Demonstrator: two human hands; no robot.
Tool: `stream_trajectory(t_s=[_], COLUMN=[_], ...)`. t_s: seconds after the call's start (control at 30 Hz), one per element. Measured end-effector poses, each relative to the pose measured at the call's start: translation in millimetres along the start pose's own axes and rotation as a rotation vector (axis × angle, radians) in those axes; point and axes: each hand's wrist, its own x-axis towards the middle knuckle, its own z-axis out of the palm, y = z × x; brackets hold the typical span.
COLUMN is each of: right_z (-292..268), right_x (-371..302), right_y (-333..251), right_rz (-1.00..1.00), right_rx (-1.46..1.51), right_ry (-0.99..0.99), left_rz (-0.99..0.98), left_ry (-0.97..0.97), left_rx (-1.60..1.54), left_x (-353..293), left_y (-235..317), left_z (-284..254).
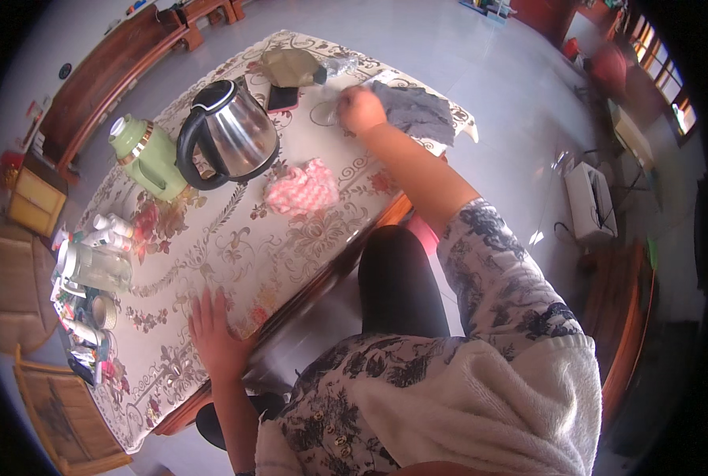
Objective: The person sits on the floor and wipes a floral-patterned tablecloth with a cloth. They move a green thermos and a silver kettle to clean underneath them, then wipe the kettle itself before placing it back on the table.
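Flat on the flowered tablecloth (pixel 235 262), near the table's front edge, rests my left hand (pixel 217 337) with its fingers spread. My right hand (pixel 360 111) is at the far right part of the table, its fingers curled closed. What they hold, if anything, is hidden. A crumpled grey cloth (pixel 417 113) lies right beside that hand. Nearer to me is a bunched pink-and-white checked cloth (pixel 302 189). To its left stands a steel electric kettle (pixel 247 135) with a black handle, and past it a pale green thermos (pixel 149 159).
Behind the kettle lie a phone (pixel 282 98), an olive cloth-like bundle (pixel 289 67) and clear plastic wrap (pixel 340 66). A clear jug (pixel 96 268), a roll of tape (pixel 104 312) and several small bottles crowd the left edge. Wooden chairs (pixel 72 408) stand beyond it.
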Motion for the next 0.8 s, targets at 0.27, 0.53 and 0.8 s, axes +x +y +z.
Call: stream_trajectory(t_s=[0.27, 0.53, 0.8], right_z=[54.7, -7.0, -92.2], right_x=[13.6, -27.0, -115.9], right_y=[18.4, -28.9, -142.1], right_rz=[-0.017, 0.310, 0.499], right_rx=[-0.496, 0.589, 2.326], right_ry=[-0.367, -0.419, -1.047], left_rz=[0.007, 0.028, -0.142], left_ry=[-0.039, -0.050, 0.011], left_rx=[-0.017, -0.124, -1.357], left_x=[9.9, 0.8, 49.9], left_y=[3.2, -8.8, 59.6], left_z=[-1.6, -3.5, -54.3])
